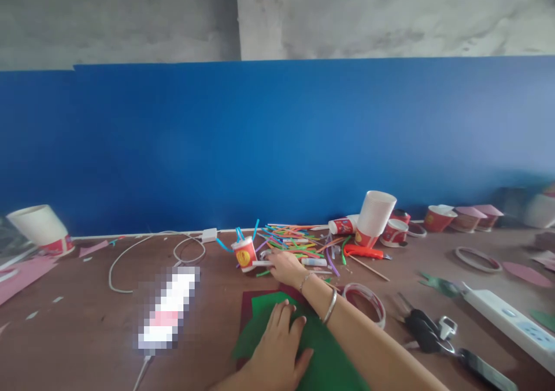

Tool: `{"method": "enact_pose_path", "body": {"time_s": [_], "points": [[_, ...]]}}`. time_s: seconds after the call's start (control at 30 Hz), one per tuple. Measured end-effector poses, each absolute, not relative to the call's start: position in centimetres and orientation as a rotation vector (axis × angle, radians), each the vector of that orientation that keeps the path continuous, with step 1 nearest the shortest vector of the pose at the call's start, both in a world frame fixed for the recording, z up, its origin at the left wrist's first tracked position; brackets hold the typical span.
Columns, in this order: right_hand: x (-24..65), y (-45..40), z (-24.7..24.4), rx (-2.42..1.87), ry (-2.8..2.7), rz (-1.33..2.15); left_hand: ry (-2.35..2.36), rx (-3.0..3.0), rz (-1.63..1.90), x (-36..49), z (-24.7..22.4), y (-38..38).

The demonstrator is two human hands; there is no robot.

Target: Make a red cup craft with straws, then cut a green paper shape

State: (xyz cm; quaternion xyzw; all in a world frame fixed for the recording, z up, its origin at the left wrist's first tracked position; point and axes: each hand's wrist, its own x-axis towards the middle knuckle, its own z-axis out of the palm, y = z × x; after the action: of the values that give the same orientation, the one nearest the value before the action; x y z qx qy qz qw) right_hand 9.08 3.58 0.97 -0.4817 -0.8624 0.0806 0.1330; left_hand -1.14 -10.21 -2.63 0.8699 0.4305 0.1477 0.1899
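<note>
Nearest to us, the green sheet (329, 362) is lying on the table (87, 333), and we are resting our left hand (281, 342) on it, open and palm down, with the fingers slightly apart. A dark red sheet (248, 313) is showing from under the green sheet, along its far and left edges.

Beyond the green sheet, we are reaching our right hand (287, 268) to the near side of a pile of colored sticks (299, 235). Its fingers are bending beside a thin white piece (259, 263); we cannot tell whether they are gripping it. A red and white paper cup (245, 255) with blue straws is standing just left of that hand, beyond the green sheet. A small white tube (314, 262) is lying at the near edge of the pile.

Beyond and to the right of the green sheet, a tall white cup (376, 217) is standing in a red base, and an orange-handled tool (364, 252) is lying before it. Right of the green sheet, a tape roll (381, 316) is lying near our right forearm, with a bunch of keys (422, 330) and a white power strip (511, 321) farther right. Left of the green sheet, a bright, pixelated device (169, 307) is lying with a cable at its near end. Behind everything, a blue panel (277, 148) is standing.
</note>
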Motion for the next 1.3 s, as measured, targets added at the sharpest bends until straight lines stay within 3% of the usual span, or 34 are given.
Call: {"method": "enact_pose_path", "body": {"time_s": [0.33, 0.43, 0.6, 0.8, 0.93, 1.0, 1.1, 1.3], "points": [[13.8, -0.7, 3.9, -1.296, -2.308, 0.300, 1.150, 2.130, 0.573, -2.2, -2.8, -8.6], [15.0, -3.7, 4.0, -1.233, -2.424, 0.467, 1.122, 2.052, 0.786, -3.3, -3.4, -7.4], [15.1, -7.0, 3.3, -1.132, -2.653, 0.465, 1.202, 1.673, 1.234, -5.4, -2.8, -6.1], [15.3, -6.6, 3.6, -1.181, -2.491, 0.891, 1.129, 1.734, 0.835, -4.3, -0.9, -8.1], [15.8, -5.5, 2.8, -1.150, -1.835, 1.455, 1.186, 1.872, 0.682, -2.7, -1.0, -9.1], [15.8, -5.3, 2.0, -1.089, -1.459, 1.579, 1.196, 1.959, 0.682, -2.4, -1.1, -9.0], [15.3, -5.4, 0.9, -1.060, -1.235, 1.555, 1.139, 2.005, 0.739, -2.2, -0.6, -8.3], [13.9, -6.0, 1.4, -1.017, -1.349, 1.232, 1.112, 1.977, 0.896, -1.5, 2.1, -7.4]]}}
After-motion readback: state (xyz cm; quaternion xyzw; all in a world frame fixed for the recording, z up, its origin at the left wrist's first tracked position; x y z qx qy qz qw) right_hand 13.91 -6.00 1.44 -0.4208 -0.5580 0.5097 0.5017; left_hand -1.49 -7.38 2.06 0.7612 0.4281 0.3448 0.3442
